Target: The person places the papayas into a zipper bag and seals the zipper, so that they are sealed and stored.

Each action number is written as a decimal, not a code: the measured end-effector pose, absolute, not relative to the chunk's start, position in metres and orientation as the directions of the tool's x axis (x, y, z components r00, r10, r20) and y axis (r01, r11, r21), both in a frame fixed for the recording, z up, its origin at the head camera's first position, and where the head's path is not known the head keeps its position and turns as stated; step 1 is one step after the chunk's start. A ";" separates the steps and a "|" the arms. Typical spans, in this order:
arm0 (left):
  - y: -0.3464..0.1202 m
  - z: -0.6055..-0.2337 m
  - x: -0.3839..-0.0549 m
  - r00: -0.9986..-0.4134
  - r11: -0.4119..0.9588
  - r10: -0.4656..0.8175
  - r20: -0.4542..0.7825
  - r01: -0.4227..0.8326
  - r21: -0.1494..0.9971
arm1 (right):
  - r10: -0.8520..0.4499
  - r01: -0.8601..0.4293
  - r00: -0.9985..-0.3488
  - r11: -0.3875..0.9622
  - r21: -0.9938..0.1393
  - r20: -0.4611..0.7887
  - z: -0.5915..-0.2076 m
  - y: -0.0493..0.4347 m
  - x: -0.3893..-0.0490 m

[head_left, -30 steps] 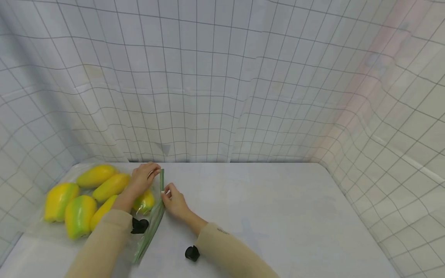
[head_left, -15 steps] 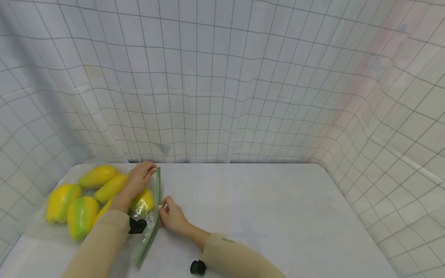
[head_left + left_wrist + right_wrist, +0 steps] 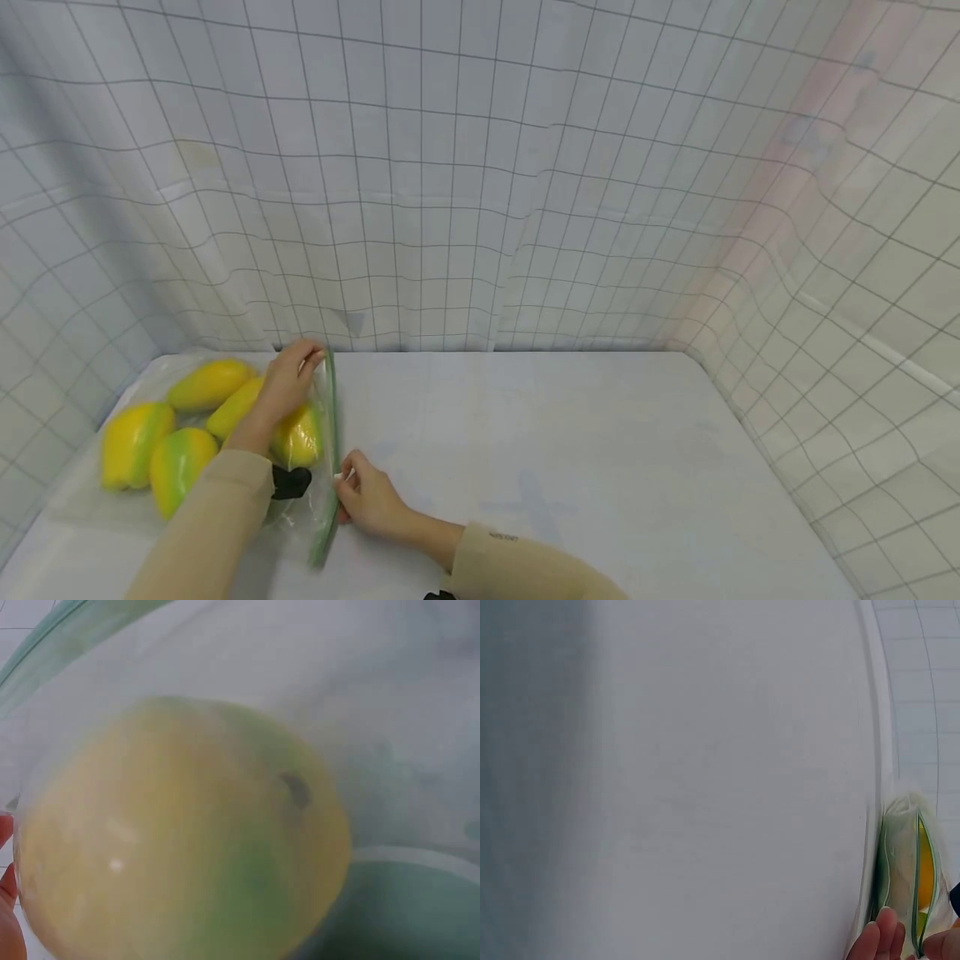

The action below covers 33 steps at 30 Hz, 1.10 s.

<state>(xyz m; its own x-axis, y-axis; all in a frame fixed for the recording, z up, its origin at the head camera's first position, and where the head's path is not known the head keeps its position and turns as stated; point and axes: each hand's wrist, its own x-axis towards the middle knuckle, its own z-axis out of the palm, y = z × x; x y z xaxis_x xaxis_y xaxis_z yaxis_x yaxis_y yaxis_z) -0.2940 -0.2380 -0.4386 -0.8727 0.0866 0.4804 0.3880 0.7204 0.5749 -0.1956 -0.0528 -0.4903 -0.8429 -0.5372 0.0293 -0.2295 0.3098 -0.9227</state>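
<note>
A clear zip bag [image 3: 300,518] lies at the left with several yellow-green mangoes [image 3: 137,446] inside. My left hand [image 3: 287,385] reaches over the bag and pinches the far end of its green zip strip [image 3: 332,417]. Lower along that strip, my right hand [image 3: 375,504] pinches it between thumb and fingers. In the right wrist view, the fingers [image 3: 881,936] grip the strip where two green-edged lips of the bag [image 3: 904,862] part, with yellow fruit between them. One mango [image 3: 187,840] fills the left wrist view behind hazy film; fingertips [image 3: 6,889] show at its left edge.
The white table [image 3: 562,467] extends to the right of the bag. White grid-patterned curtains [image 3: 465,183] enclose its back and sides. A black wrist strap piece [image 3: 291,482] sits at the left sleeve, over the bag.
My right hand has slid along the zip strip toward me. The left hand has shifted a little left and away, still at the strip's far end, and the strip now runs straighter.
</note>
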 end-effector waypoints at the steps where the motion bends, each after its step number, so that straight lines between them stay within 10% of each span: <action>1: -0.238 -0.438 -0.294 -0.873 0.717 0.084 0.480 0.387 0.580 | -0.541 -0.232 -0.840 0.314 -0.921 0.027 -0.490 -0.052 -0.194; 22: -0.237 -0.433 -0.296 -0.886 0.662 0.027 0.463 0.363 0.656 | -0.625 -0.279 -0.781 0.351 -0.894 -0.002 -0.491 -0.031 -0.169; 33: -0.236 -0.433 -0.299 -0.870 0.659 0.014 0.494 0.380 0.650 | -0.688 -0.520 -0.723 0.477 -0.709 0.067 -0.491 -0.022 -0.159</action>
<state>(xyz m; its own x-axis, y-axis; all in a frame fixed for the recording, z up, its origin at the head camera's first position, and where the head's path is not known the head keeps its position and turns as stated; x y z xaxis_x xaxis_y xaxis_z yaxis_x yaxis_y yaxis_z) -0.2985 -0.2364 -0.4326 -0.8696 0.0143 0.4936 0.3796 0.6587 0.6496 -0.1593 -0.0216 -0.4906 -0.7227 -0.6879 0.0670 -0.5196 0.4767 -0.7091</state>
